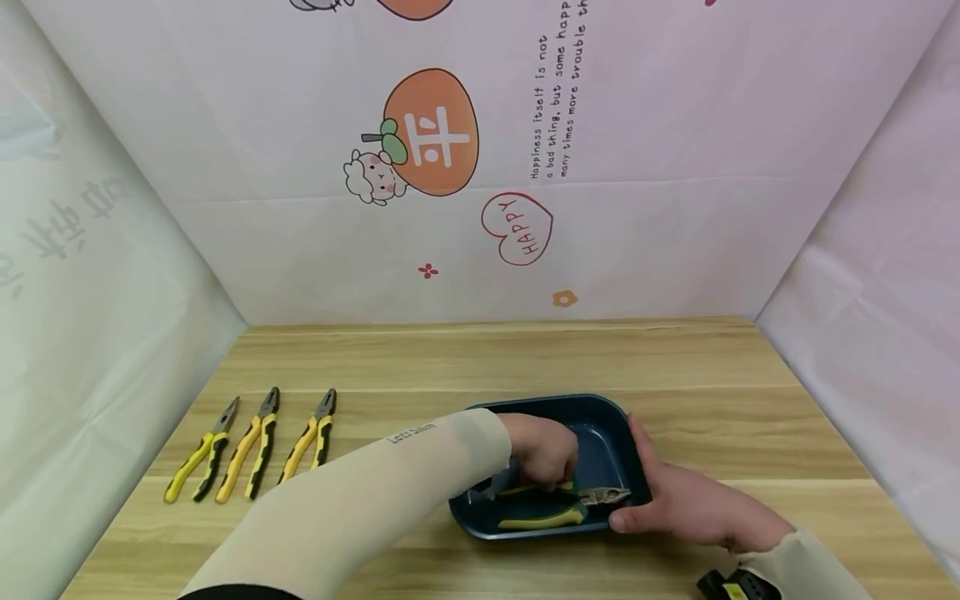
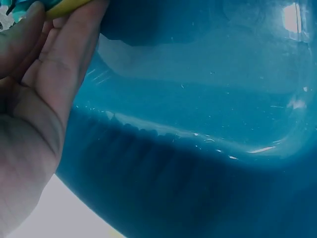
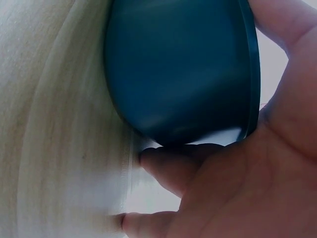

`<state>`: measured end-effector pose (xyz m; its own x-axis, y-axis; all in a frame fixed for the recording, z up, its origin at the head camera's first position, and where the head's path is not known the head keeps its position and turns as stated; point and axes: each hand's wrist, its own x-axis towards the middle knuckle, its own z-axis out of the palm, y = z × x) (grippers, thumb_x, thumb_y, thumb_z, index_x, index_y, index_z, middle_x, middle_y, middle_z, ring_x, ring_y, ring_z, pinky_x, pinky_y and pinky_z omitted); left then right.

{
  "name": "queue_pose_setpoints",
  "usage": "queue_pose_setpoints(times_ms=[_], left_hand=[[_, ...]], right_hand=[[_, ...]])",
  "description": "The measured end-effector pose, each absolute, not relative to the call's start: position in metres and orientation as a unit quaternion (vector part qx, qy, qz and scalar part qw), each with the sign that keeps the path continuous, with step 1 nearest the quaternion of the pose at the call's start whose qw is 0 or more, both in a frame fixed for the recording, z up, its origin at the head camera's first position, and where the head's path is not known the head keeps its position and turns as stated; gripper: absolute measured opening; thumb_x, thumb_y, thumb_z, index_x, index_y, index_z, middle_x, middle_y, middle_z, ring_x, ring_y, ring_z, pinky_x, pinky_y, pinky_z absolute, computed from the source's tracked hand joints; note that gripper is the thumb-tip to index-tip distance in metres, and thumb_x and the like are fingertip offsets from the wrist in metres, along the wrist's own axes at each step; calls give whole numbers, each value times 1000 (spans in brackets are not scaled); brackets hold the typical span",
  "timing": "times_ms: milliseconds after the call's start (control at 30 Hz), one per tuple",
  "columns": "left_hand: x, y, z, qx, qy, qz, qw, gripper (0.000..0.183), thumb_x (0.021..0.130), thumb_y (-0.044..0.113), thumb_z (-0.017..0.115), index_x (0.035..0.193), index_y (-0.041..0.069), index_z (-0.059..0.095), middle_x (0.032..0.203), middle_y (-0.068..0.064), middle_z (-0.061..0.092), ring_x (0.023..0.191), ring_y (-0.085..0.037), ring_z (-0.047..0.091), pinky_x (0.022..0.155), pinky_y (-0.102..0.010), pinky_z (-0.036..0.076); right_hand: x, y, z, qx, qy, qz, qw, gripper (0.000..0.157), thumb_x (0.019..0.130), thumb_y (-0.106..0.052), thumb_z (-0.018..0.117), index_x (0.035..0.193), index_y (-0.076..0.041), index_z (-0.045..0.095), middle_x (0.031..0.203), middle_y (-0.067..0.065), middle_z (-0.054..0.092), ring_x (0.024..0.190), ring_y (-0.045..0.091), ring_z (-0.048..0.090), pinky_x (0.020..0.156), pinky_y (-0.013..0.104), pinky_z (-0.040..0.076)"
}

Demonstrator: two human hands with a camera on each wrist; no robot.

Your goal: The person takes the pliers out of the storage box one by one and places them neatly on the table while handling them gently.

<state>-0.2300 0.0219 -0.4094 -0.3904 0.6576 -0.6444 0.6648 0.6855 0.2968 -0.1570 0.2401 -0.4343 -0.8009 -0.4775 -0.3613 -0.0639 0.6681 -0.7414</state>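
Observation:
A dark blue tray (image 1: pixel 551 533) sits on the table, holding a pair of pliers (image 1: pixel 543 520) with yellow and green handles and a dull metal head pointing right. Reaching into it, my left hand (image 1: pixel 542 450) pinches one handle of these pliers between thumb and fingers. In the left wrist view the yellow and green handle (image 2: pixel 67 7) shows at the fingertips, cut by the frame's edge. My right hand (image 1: pixel 686 500) grips the tray's right end, thumb at the near corner and fingers along the outer side. The left forearm hides part of the tray's left end.
Three yellow and black pliers lie in a row at the table's left: a long-nosed pair (image 1: pixel 204 452), a middle pair (image 1: pixel 251 446) and a right pair (image 1: pixel 311 433) partly covered by the left sleeve. A printed white sheet (image 1: pixel 637 233) stands behind the wooden table (image 1: pixel 390 358).

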Motion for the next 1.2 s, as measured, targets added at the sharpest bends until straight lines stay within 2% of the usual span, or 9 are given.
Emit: queue_pose_setpoints(times_ms=[200, 333, 467, 567, 667, 800, 1000, 1100, 1200], left_hand=[[-233, 16, -394, 400, 832, 39, 383, 21, 97, 3, 63, 80, 12, 71, 71, 1, 58, 60, -12, 53, 57, -24, 49], [-237, 8, -381, 375, 841, 99, 377, 24, 98, 1, 60, 77, 10, 66, 72, 2, 53, 60, -12, 54, 58, -23, 50], [-239, -7, -367, 339, 844, 174, 377, 41, 99, 0, 58, 62, 12, 46, 62, 2, 36, 50, -13, 37, 53, -23, 45], [-243, -22, -359, 292, 847, 242, 373, 49, 100, -2, 54, 60, 14, 31, 59, 0, 24, 50, -14, 25, 51, -25, 43], [-250, -40, -354, 229, 852, 307, 356, 42, 98, -5, 54, 63, 12, 42, 60, 0, 42, 52, -12, 44, 56, -27, 53], [-258, -70, -350, 169, 849, 365, 343, 23, 98, -7, 55, 78, 3, 59, 83, -11, 67, 71, -20, 66, 65, -33, 59], [-264, -117, -352, 127, 836, 416, 334, 12, 98, -7, 53, 94, -7, 64, 97, -20, 69, 77, -26, 69, 73, -42, 59], [-265, -137, -351, 97, 838, 428, 323, 16, 98, -8, 52, 109, -10, 64, 102, -22, 68, 80, -26, 69, 74, -41, 59], [-265, -154, -352, 64, 842, 437, 309, 16, 98, -9, 52, 111, -10, 61, 103, -22, 67, 82, -27, 68, 72, -38, 59]], right_hand=[[-158, 240, -432, -146, 870, -380, 280, 126, 89, -41, 76, 152, -6, -27, 140, 37, 44, 123, 37, 50, 101, 58, 38], [-158, 243, -435, -147, 868, -381, 282, 127, 89, -42, 76, 151, -7, -29, 138, 37, 45, 119, 35, 53, 100, 57, 39], [-160, 246, -441, -160, 872, -368, 279, 127, 89, -44, 74, 150, -8, -31, 133, 39, 49, 118, 36, 53, 100, 57, 39], [-159, 245, -440, -161, 876, -364, 273, 129, 88, -45, 75, 150, -8, -32, 132, 38, 50, 119, 38, 53, 101, 58, 38], [-156, 240, -435, -148, 877, -372, 267, 131, 85, -46, 78, 152, -9, -28, 134, 36, 50, 123, 40, 50, 104, 62, 34], [-155, 237, -432, -141, 877, -375, 265, 131, 85, -44, 79, 152, -8, -27, 137, 36, 47, 125, 40, 49, 105, 62, 33], [-155, 237, -432, -141, 879, -372, 264, 131, 85, -43, 79, 152, -7, -28, 137, 35, 49, 127, 40, 47, 106, 62, 30], [-154, 237, -432, -143, 878, -372, 266, 131, 85, -43, 79, 152, -8, -29, 133, 32, 53, 126, 39, 48, 106, 63, 30], [-154, 237, -431, -143, 876, -374, 269, 130, 86, -43, 78, 152, -7, -29, 135, 34, 51, 125, 39, 49, 106, 63, 30]])
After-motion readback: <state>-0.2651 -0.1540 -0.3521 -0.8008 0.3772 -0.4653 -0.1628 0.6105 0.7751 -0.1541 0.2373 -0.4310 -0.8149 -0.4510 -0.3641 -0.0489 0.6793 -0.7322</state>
